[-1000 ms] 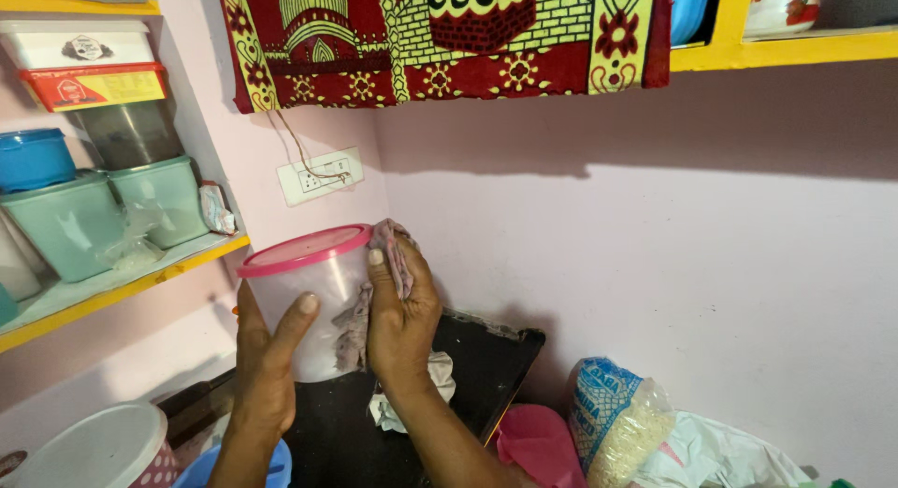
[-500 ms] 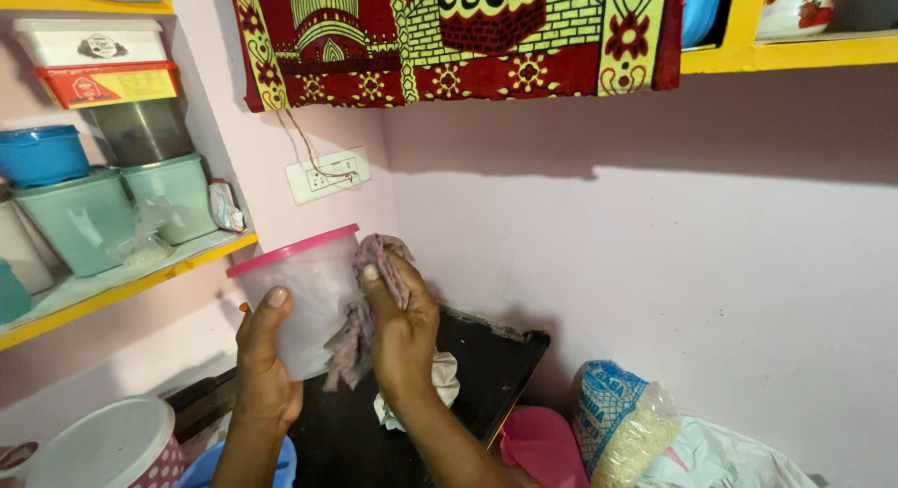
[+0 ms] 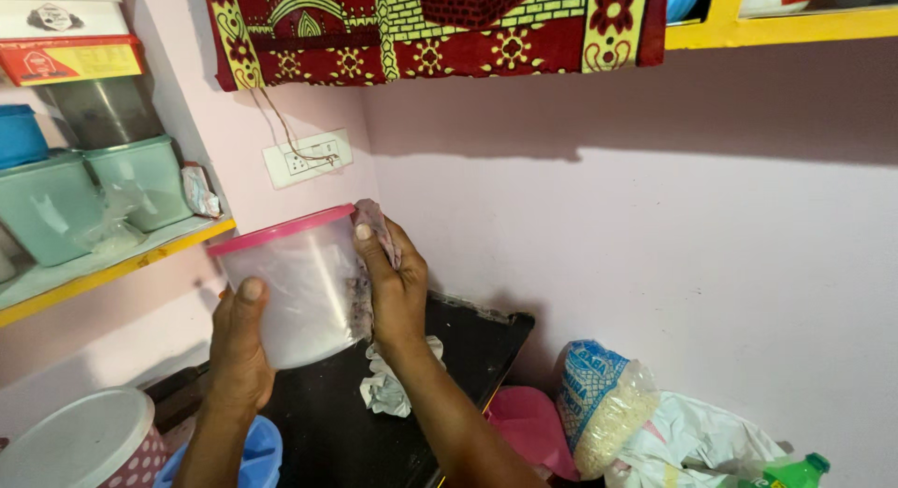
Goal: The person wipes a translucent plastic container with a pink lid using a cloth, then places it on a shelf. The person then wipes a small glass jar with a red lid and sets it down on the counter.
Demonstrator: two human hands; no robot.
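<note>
Container first: a translucent plastic tub with a pink lid (image 3: 297, 291) is held up in the air in front of the pink wall corner, tilted a bit, above the black countertop (image 3: 327, 432). Left hand (image 3: 238, 352) cups it from below and at the near side, thumb up against the clear wall, fingers wrapped behind, so closed on the tub. Right hand (image 3: 393, 287) presses a small greyish-purple cloth (image 3: 379, 228) flat against the tub's right side, thumb near the pink rim, cloth bunched under the palm & sticking up past the fingers; grip is closed on the cloth, w/ the cloth touching the tub.

Under the hands, a crumpled white rag (image 3: 388, 385) lies on the black top. Left of the tub, a yellow-edged shelf (image 3: 122, 268) carries pale green plastic boxes (image 3: 89, 193) and a dark see-through jar (image 3: 98, 109). A white wall socket (image 3: 307, 158) sits just above the tub, wire running up to a red patterned cloth (image 3: 430, 25) hanging from the upper shelf. Bottom left: a white-lidded polka-dot container (image 3: 84, 446) & a blue bowl (image 3: 253, 451). Bottom right: a pink plate (image 3: 528, 427), a clear bag of pale grains w/ blue print (image 3: 603, 408), white plastic bags (image 3: 697, 441), a green bottle (image 3: 795, 472).
</note>
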